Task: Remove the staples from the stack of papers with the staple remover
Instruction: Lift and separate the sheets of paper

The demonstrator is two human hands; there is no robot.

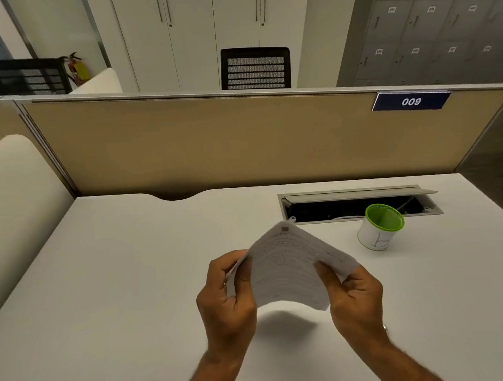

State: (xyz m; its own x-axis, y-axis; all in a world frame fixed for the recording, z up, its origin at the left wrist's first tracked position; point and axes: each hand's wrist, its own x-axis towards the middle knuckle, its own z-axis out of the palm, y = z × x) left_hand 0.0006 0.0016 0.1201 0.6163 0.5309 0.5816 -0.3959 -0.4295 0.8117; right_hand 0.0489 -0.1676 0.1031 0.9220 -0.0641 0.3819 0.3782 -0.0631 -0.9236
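1. Two bare hands hold the stack of papers (286, 267) above the white bench (100, 299), clear of its surface; a shadow lies on the bench below the sheets.
2. The left hand (225, 304) grips the stack's edge at 9 o'clock, its fingers (240, 272) pressed together and pinching the sheets, thumb on the near side.
3. The right hand (355, 294) grips the corner at 4 o'clock, thumb on top of the printed page and the other fingers curled behind, pinching the paper.
4. The stack is bowed upward between the two hands, with one corner pointing toward 12 o'clock; a small dark mark sits at that corner. The print is too blurred to read, and no staple can be made out.
5. At 2 o'clock from the stack, near but apart, stands a white cup with a green rim (381, 226), upright on the bench.
6. Just behind the cup, at 12 o'clock from it, is an open cable hatch (354, 204) set into the bench.
7. A tan partition (207, 139) runs along the far edge, carrying a blue plate marked 009 (411, 101) at 1 o'clock.
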